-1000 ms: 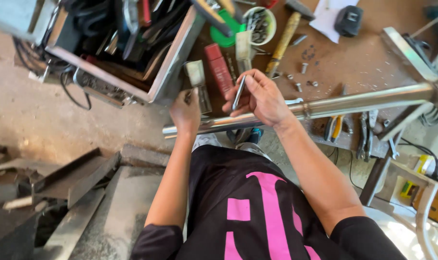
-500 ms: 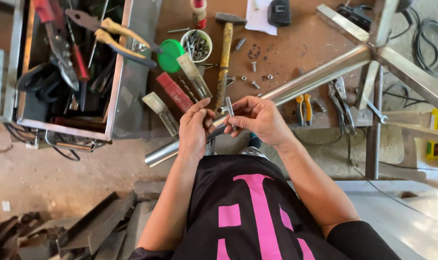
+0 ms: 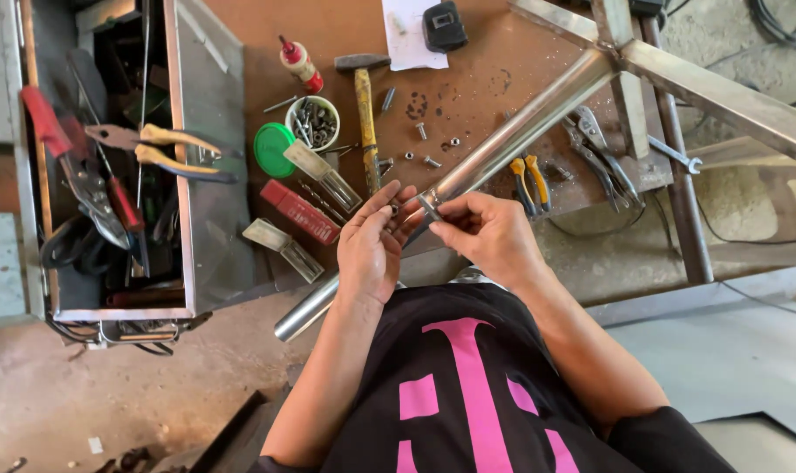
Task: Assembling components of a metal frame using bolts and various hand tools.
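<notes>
A long shiny steel tube [image 3: 512, 140] runs diagonally from the welded steel frame [image 3: 678, 79] at upper right down to its open end near my chest. My left hand [image 3: 372, 245] and my right hand [image 3: 486, 232] meet over the tube's middle. Together the fingertips pinch a small flat metal piece [image 3: 426, 208]. My right thumb and fingers grip its upper end; my left fingertips touch its lower end. What the piece is exactly I cannot make out.
A brown worktop [image 3: 477, 79] carries a wooden-handled hammer [image 3: 364, 105], a white cup of screws [image 3: 314, 123], a green lid [image 3: 274, 149], a glue bottle [image 3: 300, 63], drill-bit cases [image 3: 300, 212], loose bolts, yellow-handled pliers [image 3: 528, 180] and locking pliers [image 3: 595, 149]. An open metal toolbox [image 3: 109, 166] stands left.
The view has swung so the tube now lies steeper. Both hands have come together over the tube, with the small metal piece now pinched between them instead of held up in the right hand.
</notes>
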